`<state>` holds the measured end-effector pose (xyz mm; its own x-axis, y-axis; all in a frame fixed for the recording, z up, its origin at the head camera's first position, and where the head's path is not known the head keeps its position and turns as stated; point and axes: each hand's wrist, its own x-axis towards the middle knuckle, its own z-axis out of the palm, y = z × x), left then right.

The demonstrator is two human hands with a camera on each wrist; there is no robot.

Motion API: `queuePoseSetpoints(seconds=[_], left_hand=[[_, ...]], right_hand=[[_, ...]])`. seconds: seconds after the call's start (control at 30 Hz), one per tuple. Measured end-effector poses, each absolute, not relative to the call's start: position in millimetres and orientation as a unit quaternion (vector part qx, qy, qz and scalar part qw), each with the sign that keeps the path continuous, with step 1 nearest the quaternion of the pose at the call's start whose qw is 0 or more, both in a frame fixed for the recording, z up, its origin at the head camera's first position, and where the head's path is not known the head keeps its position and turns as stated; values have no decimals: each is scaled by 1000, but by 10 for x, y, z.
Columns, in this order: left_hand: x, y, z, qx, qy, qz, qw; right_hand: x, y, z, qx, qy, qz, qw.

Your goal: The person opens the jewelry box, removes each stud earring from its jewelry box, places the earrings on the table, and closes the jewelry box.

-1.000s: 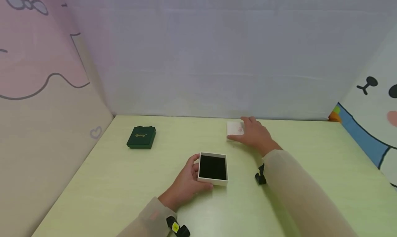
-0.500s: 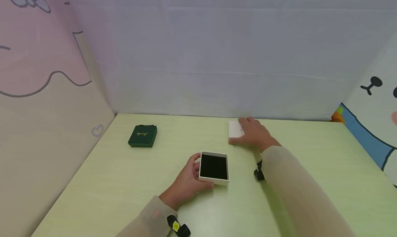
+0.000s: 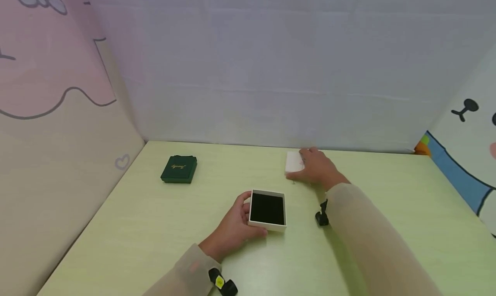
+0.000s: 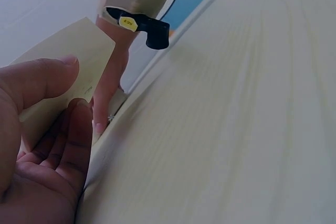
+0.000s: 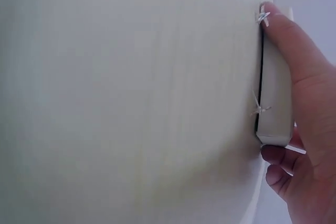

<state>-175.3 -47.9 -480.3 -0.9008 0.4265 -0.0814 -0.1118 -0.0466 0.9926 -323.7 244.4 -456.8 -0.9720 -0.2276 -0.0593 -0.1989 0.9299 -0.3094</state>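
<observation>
In the head view my left hand [image 3: 234, 229] holds an uncovered white box [image 3: 267, 228] with a black insert, thumb along its near side and fingers on its left. The left wrist view shows the pale outer side of this box [image 4: 79, 56]. Farther back, my right hand [image 3: 317, 169] grips a flat white box lid [image 3: 293, 162] with a faint pink print, thumb at its near edge and fingers at the far edge. In the right wrist view, a small silvery star-shaped piece [image 5: 259, 110] lies by the lid, and another star-shaped piece [image 5: 262, 17] is at the thumb tip.
A dark green box [image 3: 179, 169] with gold lettering sits at the back left of the pale yellow table [image 3: 135, 231]. A white cloth wall [image 3: 248, 72] rises along the far edge. Printed panels stand on both sides.
The head view has shifted slightly. The lid under my right hand has shifted only a little, and both hands keep their holds.
</observation>
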Motion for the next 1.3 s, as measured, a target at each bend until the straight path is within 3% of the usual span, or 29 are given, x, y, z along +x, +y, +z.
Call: queuePoseSetpoints(seconds=[0.6,1.3], left_hand=[[-1775,-462,-4798,124,669,707,195],[-1777,-453,-4811,135,681,693,193]], right_hand=[[-2992,2316,-4371,-61,960,-271,21],[-2003,1813,-3844,-111,957,-263,-57]])
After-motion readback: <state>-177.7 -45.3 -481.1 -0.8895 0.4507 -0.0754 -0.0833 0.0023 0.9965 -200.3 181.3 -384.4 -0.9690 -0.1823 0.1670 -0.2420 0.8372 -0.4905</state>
